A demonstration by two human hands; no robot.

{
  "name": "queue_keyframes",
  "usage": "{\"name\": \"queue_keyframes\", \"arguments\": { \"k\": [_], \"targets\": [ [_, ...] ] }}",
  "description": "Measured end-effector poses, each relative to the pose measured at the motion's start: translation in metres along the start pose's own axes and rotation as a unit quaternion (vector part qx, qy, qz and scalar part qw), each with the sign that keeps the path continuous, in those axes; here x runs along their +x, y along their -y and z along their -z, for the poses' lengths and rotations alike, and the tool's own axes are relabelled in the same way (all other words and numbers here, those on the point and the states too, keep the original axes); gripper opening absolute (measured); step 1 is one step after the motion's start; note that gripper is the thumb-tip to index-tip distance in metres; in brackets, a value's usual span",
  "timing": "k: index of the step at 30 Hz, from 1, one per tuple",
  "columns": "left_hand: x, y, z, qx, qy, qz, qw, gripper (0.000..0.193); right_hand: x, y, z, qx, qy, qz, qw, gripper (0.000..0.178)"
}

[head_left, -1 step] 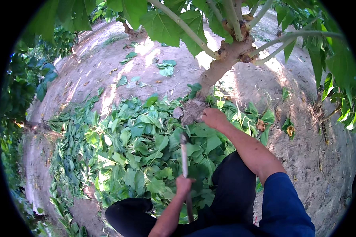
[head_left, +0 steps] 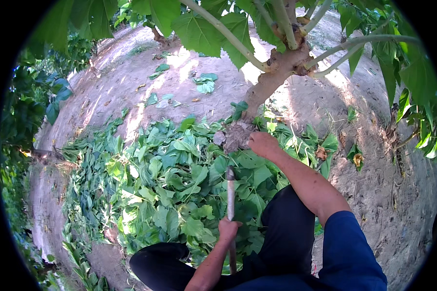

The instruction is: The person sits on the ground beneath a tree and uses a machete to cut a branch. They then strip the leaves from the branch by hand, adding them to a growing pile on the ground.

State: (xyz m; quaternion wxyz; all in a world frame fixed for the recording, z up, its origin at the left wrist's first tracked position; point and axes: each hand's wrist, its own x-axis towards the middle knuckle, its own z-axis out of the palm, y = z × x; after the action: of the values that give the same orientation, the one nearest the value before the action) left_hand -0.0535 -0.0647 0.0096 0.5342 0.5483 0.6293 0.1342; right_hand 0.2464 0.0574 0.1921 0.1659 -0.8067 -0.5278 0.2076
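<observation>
My left hand [head_left: 228, 229] is closed round a pale stick-like handle [head_left: 230, 202], whose dark end [head_left: 229, 173] points away from me over the cut leaves; whether a blade is on it I cannot make out. My right hand [head_left: 262, 144] reaches to the foot of a tree trunk [head_left: 258, 95], its fingers curled in beside the rough, lumpy base [head_left: 238, 136]. What those fingers hold, if anything, is hidden. A thick layer of green leaves [head_left: 179, 169] lies beneath both hands and around my bent legs [head_left: 291, 233].
Leafy branches [head_left: 223, 31] spread overhead from the trunk. Bare soil [head_left: 374, 203] shows on the right, with a withered brown leaf [head_left: 358, 161] on it. More foliage [head_left: 14, 145] lines the left. Loose leaves [head_left: 205, 83] lie on the ground beyond.
My left hand and the handle have shifted slightly to the right, and the handle's dark end has come a little nearer to me. The right hand has hardly moved.
</observation>
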Motion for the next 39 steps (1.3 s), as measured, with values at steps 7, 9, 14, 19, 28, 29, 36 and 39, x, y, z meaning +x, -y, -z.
{"name": "queue_keyframes", "arguments": {
  "k": [7,9,14,19,28,29,36,39],
  "targets": [
    [-0.023,-0.065,0.014,0.004,-0.036,-0.075,0.997,0.036,-0.029,-0.004,0.008,-0.034,-0.019,0.04,0.998,0.032],
    [-0.045,-0.084,0.02,-0.005,-0.046,-0.077,0.996,0.034,-0.038,-0.009,0.013,-0.04,-0.025,0.05,0.998,0.031],
    [-0.055,-0.086,0.024,-0.095,-0.039,-0.095,0.99,0.029,-0.048,-0.008,0.018,-0.083,-0.014,0.061,0.995,0.03],
    [-0.062,-0.097,0.027,-0.181,-0.041,-0.119,0.975,0.022,-0.061,-0.013,0.026,-0.108,0.011,0.09,0.99,0.031],
    [-0.056,-0.115,0.054,-0.236,-0.039,-0.174,0.955,0.028,-0.062,-0.01,0.019,-0.089,0.008,0.117,0.989,0.028],
    [-0.057,-0.121,0.056,-0.255,-0.03,-0.169,0.952,0.028,-0.062,-0.011,0.021,-0.094,0.013,0.114,0.989,0.028],
    [-0.05,-0.127,0.072,-0.308,-0.012,-0.118,0.944,0.026,-0.073,-0.008,0.03,-0.097,0.029,0.107,0.989,0.029],
    [-0.057,-0.135,0.076,-0.306,-0.013,-0.114,0.945,0.027,-0.076,-0.006,0.031,-0.097,0.017,0.112,0.989,0.029]
  ]
}}
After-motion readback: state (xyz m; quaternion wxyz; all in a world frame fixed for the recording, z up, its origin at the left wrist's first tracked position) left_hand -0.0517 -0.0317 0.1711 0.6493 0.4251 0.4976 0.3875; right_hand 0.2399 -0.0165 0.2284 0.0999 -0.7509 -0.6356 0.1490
